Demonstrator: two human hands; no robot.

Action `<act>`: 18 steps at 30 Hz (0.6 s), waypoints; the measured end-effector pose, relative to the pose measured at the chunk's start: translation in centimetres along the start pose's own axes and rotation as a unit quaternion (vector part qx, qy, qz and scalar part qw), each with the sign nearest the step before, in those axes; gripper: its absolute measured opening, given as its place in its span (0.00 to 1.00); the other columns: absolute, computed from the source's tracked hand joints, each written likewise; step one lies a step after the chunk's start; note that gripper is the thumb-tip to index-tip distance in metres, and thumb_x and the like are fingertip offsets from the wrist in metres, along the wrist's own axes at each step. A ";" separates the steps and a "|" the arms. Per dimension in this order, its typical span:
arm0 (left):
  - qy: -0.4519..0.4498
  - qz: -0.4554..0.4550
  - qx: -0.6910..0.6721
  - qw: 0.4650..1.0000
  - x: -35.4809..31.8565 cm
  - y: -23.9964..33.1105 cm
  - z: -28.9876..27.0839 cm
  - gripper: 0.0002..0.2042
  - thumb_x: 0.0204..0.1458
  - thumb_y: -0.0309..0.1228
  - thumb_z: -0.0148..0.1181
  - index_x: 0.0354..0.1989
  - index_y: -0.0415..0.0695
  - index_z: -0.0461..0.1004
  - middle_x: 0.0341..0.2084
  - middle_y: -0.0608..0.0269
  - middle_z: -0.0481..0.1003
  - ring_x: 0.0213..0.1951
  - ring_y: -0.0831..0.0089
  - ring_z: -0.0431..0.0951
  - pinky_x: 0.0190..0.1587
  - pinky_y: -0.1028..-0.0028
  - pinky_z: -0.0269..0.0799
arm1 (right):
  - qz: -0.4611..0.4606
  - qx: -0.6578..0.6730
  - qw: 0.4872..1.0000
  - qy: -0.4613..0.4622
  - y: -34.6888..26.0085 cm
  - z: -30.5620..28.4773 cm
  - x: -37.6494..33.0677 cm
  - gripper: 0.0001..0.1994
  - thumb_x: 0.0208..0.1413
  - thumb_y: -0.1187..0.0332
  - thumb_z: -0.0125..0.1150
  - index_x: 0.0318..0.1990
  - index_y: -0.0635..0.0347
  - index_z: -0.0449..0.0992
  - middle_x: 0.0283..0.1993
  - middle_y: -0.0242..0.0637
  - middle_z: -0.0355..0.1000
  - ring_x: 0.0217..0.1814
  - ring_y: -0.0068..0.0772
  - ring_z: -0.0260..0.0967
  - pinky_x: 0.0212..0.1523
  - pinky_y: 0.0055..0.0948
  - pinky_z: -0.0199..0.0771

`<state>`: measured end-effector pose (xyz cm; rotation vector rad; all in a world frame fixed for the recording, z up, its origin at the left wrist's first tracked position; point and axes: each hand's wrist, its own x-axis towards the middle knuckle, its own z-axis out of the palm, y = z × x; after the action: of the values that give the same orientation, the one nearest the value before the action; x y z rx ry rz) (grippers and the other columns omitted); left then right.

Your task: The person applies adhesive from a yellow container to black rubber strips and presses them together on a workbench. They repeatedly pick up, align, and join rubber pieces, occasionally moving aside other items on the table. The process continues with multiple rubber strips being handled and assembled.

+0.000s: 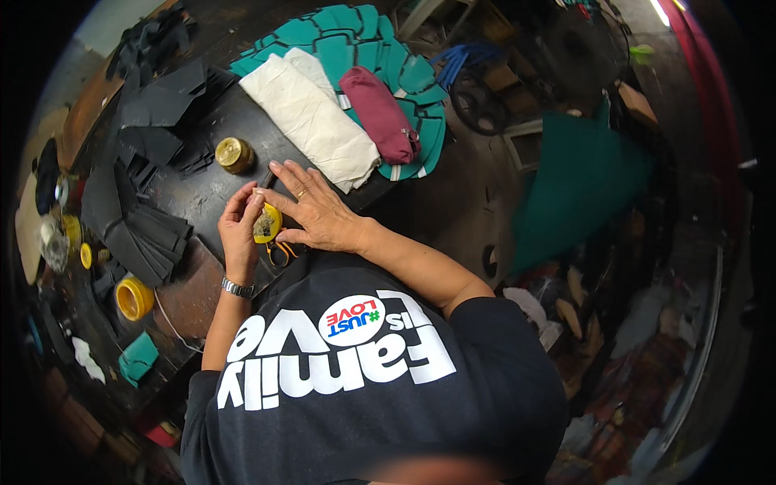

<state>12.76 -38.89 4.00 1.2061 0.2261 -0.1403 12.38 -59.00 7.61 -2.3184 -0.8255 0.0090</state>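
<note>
My left hand (240, 226) is raised at the table's near edge, its thumb and fingers pinched together; whatever lies between the tips is too small to make out. Close beside it, my right hand (322, 214) has its fingers stretched out and apart, the index fingertip near the left fingertips. Between the two hands shows a small round yellow lid or tub (267, 223) with brownish-grey residue on it; I cannot tell whether a hand touches it. Just below are the yellow-and-black handles of scissors (280, 255). Beyond my hands stands a yellowish, stained jar (234, 155).
A folded cream cloth (311, 117) and a maroon zipped pouch (380, 115) lie across fanned green pieces (335, 44) on the dark table (212, 194). Stacked black pieces (133, 222) spread to the left, near a yellow container (134, 299). Green material (574, 190) stands at right.
</note>
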 end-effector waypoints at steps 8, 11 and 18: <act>-0.087 -0.067 0.052 0.993 3.4 0.0 3.6 0.11 0.59 0.26 0.64 0.48 0.37 0.77 0.41 0.64 0.79 0.42 0.79 0.77 0.47 0.79 0.73 | 0.073 -0.001 0.992 0.101 1.9 -0.3 -2.8 0.39 0.53 0.50 0.68 0.71 0.44 0.60 0.80 0.48 0.34 0.80 0.60 0.34 0.72 0.63 0.43; -0.097 -0.043 0.063 0.992 4.6 -0.2 5.5 0.10 0.59 0.27 0.64 0.47 0.37 0.77 0.41 0.63 0.79 0.41 0.78 0.78 0.48 0.78 0.73 | 0.067 0.020 0.987 0.141 3.1 -1.2 -3.0 0.41 0.54 0.50 0.67 0.73 0.47 0.56 0.79 0.51 0.34 0.79 0.60 0.36 0.73 0.60 0.43; -0.071 0.036 0.072 0.994 6.5 -0.6 10.5 0.08 0.56 0.26 0.67 0.42 0.37 0.78 0.37 0.64 0.80 0.39 0.78 0.78 0.47 0.77 0.73 | 0.038 0.064 0.985 0.153 6.3 -6.0 -3.0 0.38 0.55 0.52 0.66 0.70 0.56 0.59 0.78 0.54 0.36 0.79 0.61 0.39 0.72 0.57 0.47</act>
<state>19.96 -48.82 5.41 1.3391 0.0494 -0.1816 14.84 -67.87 7.91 -2.1580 -0.5634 -0.2488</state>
